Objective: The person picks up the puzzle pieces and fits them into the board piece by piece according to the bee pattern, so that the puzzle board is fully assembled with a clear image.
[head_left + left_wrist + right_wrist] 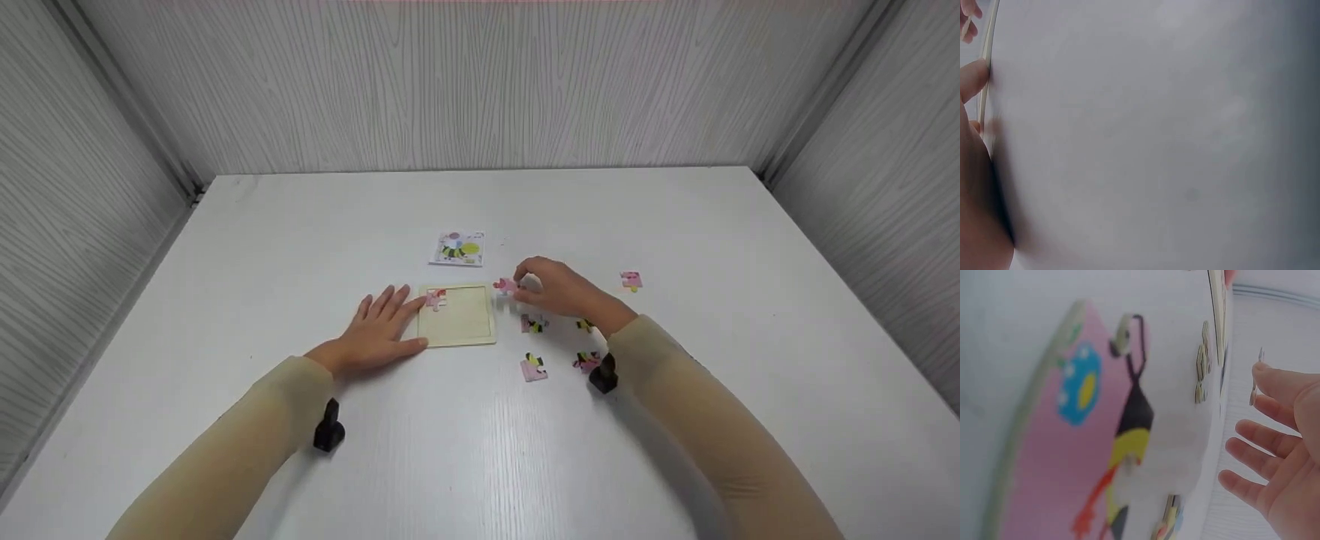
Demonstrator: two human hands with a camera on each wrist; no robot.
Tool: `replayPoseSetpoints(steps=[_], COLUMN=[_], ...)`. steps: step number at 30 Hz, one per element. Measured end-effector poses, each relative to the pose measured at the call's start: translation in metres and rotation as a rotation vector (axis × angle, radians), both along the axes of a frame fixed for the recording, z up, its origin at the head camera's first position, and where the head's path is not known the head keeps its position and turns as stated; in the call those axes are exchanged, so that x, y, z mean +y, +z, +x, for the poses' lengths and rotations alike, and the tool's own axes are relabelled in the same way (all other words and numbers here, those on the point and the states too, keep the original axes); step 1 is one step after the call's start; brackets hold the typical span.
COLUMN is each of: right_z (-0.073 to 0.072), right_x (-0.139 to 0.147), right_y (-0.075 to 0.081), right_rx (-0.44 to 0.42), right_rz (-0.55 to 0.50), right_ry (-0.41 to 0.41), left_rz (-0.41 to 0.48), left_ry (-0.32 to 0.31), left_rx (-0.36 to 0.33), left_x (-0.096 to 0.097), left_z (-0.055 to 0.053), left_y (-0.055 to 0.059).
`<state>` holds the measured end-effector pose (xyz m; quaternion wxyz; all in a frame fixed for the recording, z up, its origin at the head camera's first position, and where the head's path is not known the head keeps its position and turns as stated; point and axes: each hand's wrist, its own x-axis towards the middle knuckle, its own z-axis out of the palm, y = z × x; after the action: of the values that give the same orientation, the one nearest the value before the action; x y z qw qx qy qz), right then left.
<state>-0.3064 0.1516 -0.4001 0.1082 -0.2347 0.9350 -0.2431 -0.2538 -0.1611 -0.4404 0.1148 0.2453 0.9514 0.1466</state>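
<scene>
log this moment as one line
left hand: touches tray | right hand: pinches raised piece | corner piece: in tray, far left

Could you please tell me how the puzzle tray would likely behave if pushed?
The puzzle tray lies flat and low, so it would probably slide rather than tip. Its thin, straight sides suggest stiffness and little weight. The left hand touching its edge may limit sliding.

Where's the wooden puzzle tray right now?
In the head view, the wooden puzzle tray lies near the middle of the table, below the bee picture card. The left hand touches its left edge, and loose pieces lie to its right.
</scene>
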Motion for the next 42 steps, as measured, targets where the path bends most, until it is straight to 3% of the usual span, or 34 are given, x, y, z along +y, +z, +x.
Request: replayPoseSetpoints(steps=[16, 24, 32, 42], right_z=[0.001, -0.003, -0.004, -0.008], right_x=[-0.03, -0.048, -0.06, -0.072], right_y=[-0.001, -0.001, 0.001, -0.007], right_rx=[0.014, -0.036, -0.016, -0.027], right_rz=[-0.011, 0.034, 0.052, 0.145], right_ry=[0.071, 0.036, 0.064, 0.037], left_rz=[-0.003, -0.004, -0.004, 0.002], left_ry=[-0.009, -0.006, -0.004, -0.007], left_rx=[0.012, 0.012, 0.013, 0.014], left_x=[0.0, 0.001, 0.001, 0.0], left_z=[-0.001, -0.002, -0.002, -0.001], left_y=[-0.001, -0.002, -0.002, -0.002])
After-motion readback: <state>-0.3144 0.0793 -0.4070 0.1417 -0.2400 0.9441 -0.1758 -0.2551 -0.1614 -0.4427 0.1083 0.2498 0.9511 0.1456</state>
